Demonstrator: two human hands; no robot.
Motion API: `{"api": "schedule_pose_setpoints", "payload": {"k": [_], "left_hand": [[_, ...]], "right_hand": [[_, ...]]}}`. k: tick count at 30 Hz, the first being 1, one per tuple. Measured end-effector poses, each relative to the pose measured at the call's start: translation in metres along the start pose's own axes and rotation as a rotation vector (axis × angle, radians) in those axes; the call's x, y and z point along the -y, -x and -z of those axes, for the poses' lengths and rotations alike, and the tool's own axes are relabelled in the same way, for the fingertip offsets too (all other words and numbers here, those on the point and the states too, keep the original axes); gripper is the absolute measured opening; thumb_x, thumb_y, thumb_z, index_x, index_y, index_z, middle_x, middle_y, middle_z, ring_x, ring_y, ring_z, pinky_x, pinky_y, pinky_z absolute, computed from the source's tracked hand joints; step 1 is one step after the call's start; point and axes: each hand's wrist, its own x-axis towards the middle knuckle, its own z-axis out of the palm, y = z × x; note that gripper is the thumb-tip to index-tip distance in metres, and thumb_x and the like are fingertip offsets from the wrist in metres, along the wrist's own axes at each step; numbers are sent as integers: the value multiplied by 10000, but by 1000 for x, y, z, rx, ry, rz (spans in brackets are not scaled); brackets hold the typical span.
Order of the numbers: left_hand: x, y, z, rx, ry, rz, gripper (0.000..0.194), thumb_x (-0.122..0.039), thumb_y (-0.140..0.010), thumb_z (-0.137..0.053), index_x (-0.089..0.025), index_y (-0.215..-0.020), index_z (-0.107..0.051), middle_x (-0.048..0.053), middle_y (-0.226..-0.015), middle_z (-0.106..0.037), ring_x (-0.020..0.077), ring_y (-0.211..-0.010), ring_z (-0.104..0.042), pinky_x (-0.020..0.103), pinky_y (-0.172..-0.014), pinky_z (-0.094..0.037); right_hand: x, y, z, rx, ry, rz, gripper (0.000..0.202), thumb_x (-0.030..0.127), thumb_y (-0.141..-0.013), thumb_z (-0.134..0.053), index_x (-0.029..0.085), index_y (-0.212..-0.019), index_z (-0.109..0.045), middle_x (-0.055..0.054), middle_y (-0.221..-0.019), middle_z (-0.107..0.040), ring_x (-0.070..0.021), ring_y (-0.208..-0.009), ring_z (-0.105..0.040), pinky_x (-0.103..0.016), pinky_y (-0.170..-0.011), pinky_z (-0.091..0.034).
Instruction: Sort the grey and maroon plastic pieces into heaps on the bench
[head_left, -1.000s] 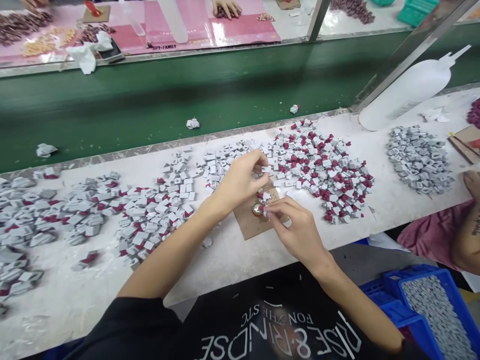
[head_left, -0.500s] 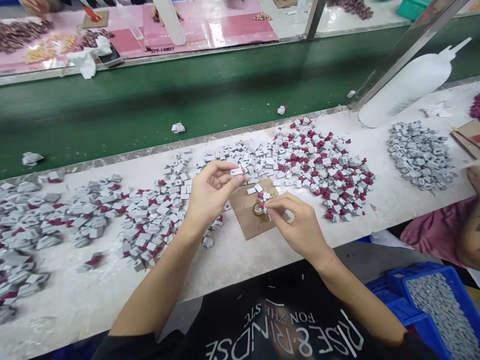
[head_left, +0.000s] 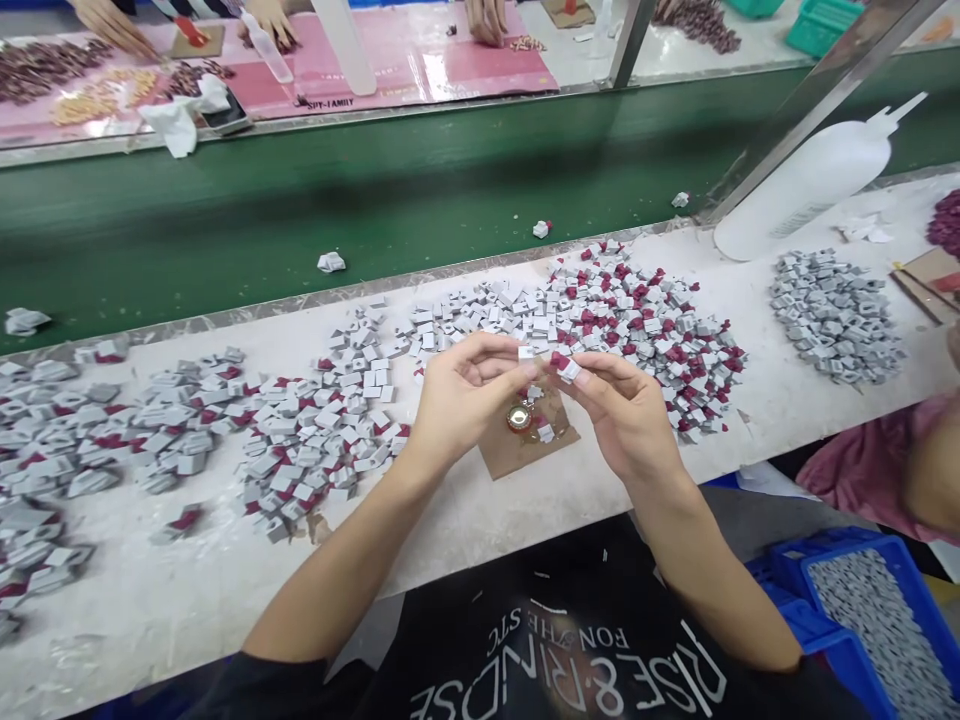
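Note:
My left hand point(head_left: 474, 388) pinches a small light-grey plastic piece point(head_left: 526, 353) between thumb and fingers. Close on its right, my right hand point(head_left: 626, 405) grips a small grey-and-maroon plastic piece point(head_left: 564, 366). The two pieces are near each other and a narrow gap shows between them. Below them lies a brown cardboard square point(head_left: 501, 455) with a bottle cap point(head_left: 518, 417) on it, which holds something shiny. A few loose pieces point(head_left: 545, 433) rest on the cardboard beside the cap.
Grey-and-maroon pieces point(head_left: 645, 320) are heaped to the right, more point(head_left: 307, 440) to the left. A white squeeze bottle point(head_left: 810, 185) leans by a metal post point(head_left: 795, 110). Beyond runs a green belt point(head_left: 420, 180) carrying several pieces. Blue crates point(head_left: 900, 570) stand low right. Other people's hands point(head_left: 486, 18) work opposite.
My right hand has risen from the bottle cap with the grey-and-maroon piece. My left hand has shifted right, bringing both pieces close together. Pieces on the belt have moved left.

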Motion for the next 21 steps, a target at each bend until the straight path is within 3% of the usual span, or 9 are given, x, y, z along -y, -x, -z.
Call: {"api": "schedule_pose_setpoints", "payload": {"k": [6, 15, 21], "left_hand": [[2, 1, -1, 122, 34, 78, 369, -458, -880, -957, -236, -1139, -819, 83, -974, -886, 295, -991, -886, 484, -983, -743], [-1, 0, -1, 143, 54, 73, 333, -412, -871, -984, -215, -1090, -830, 77, -973, -889, 279, -979, -887, 411, -930, -746], [-1, -1, 5, 211, 32, 34, 325, -396, -837, -1014, -195, -1041, -860, 84, -987, -890, 252, -925, -880, 357, -867, -740]], "right_hand": [[0, -1, 1, 7, 49, 24, 263, 499, -886, -977, 315, -1043, -874, -49, -1148, -885, -306, -1163, -835, -601, -1193, -641], [-1, 1, -3, 6, 57, 53, 221, 449, -879, -996, 300, -1018, -911, -41, -1080, -897, -262, -1032, -849, -447, -983, -720], [8, 0, 0, 119, 185, 97, 148, 409, -906, -987, 307, -1000, -935, -45, -1038, -892, -255, -997, -861, -426, -934, -734]]}}
